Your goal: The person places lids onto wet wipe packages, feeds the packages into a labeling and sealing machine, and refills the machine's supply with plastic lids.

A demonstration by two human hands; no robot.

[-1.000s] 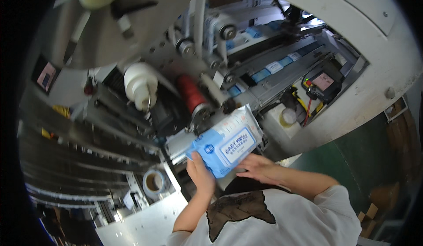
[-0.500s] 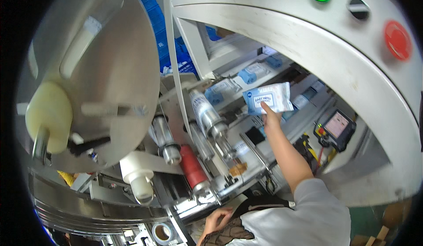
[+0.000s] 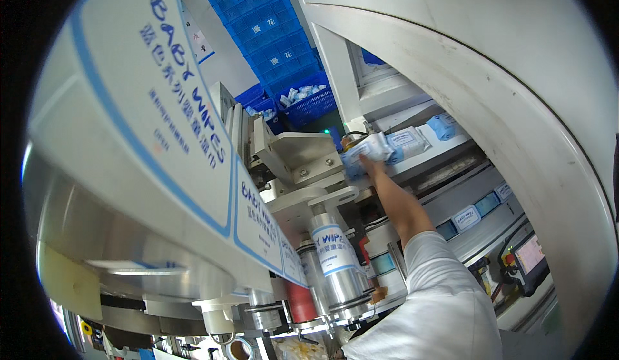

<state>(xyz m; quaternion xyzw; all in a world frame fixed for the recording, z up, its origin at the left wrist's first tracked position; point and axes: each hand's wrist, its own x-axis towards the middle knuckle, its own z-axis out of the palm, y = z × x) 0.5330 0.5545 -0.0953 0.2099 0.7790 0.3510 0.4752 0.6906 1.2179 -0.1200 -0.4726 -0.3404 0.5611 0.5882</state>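
My right hand [image 3: 370,164] reaches out to the near end of a white conveyor [image 3: 445,152]. Its fingers are closed on a soft white and light blue pack of wipes [image 3: 373,146], which lies close against a second pack [image 3: 406,142]. Farther along the same conveyor sits a bluer pack [image 3: 443,128]. My fingertips are partly hidden behind the pack they grip. My left hand is outside the view.
Printed white film [image 3: 148,115] runs across the left, past metal rollers [image 3: 338,257] and a red roller [image 3: 301,303]. Blue crates [image 3: 264,24] are stacked behind a blue basket [image 3: 316,106] of packs. A machine cover [image 3: 516,82] arches overhead; a control pendant [image 3: 530,255] hangs right.
My right hand has moved to the far conveyor with a pack of wipes. The view has swung left, bringing in the printed film and crates. My left hand has dropped out of sight.
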